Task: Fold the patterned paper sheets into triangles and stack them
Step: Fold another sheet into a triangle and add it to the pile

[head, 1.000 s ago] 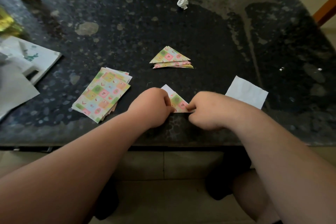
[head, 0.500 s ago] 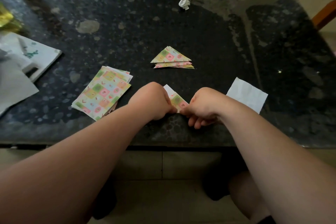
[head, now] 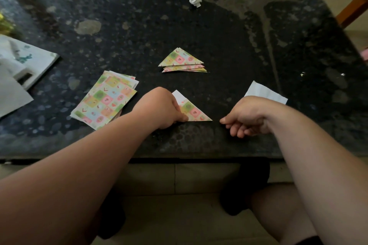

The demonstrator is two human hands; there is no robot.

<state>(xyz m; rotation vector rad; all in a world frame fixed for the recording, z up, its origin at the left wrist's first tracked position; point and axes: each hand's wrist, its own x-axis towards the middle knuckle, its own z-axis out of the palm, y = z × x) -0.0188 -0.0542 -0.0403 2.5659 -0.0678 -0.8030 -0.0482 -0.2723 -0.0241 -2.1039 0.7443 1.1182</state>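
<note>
Your left hand (head: 161, 107) is resting near the front middle of the dark speckled stone tabletop (head: 199, 32), its fingers curled tight and pinning down the left part of the half-folded patterned paper triangle (head: 194, 112). The hand is hiding that side of the fold, and a strip of the paper's white inner face is peeking out at the top, just beside your knuckles. The triangle's right tip is pointing toward your right hand (head: 249, 117), which is sitting just apart from it, fingers loosely curled and gripping nothing. The back of this hand is covering the near edge of a plain white paper sheet (head: 262, 91). Beyond the triangle, toward the table's middle, the small stack of finished patterned triangles (head: 183, 61) is lying flat, well apart from both hands. The fanned pile of unfolded patterned sheets (head: 103, 103) is lying just beside your left forearm. A crumpled white paper ball (head: 195, 0) is sitting far back, and loose white papers (head: 25, 61) are spreading over the left edge.
</note>
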